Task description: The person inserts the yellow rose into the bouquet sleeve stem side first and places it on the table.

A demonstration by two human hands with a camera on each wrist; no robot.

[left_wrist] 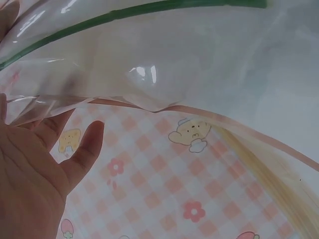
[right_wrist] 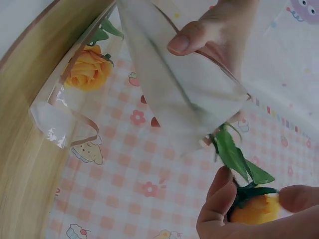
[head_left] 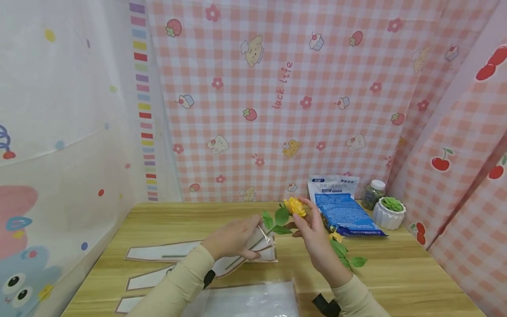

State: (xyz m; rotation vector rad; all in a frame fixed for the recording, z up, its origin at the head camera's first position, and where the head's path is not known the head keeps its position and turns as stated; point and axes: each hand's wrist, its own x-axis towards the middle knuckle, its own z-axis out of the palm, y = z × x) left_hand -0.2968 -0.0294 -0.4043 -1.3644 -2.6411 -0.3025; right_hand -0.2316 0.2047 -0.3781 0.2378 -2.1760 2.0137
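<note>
My right hand (head_left: 317, 237) pinches the yellow head of an artificial rose (head_left: 295, 207), just below the petals in the right wrist view. Its green leaves (right_wrist: 234, 154) stick out from the mouth of a clear plastic flower sleeve (right_wrist: 174, 84), with the stem running inside. My left hand (head_left: 233, 237) grips that sleeve, thumb on its near face and the other fingers partly hidden behind. In the left wrist view the green stem (left_wrist: 149, 9) shows through the plastic. Another yellow rose (head_left: 336, 237) with leaves lies on the table beside my right forearm.
Brown-edged clear sleeves (head_left: 148, 281) lie at the left on the wooden table (head_left: 396, 273). A flat clear packet (head_left: 253, 301) is at the front. At the back right stand a blue-and-white bag (head_left: 342, 209), a lidded jar (head_left: 373, 194) and a potted succulent (head_left: 390, 215).
</note>
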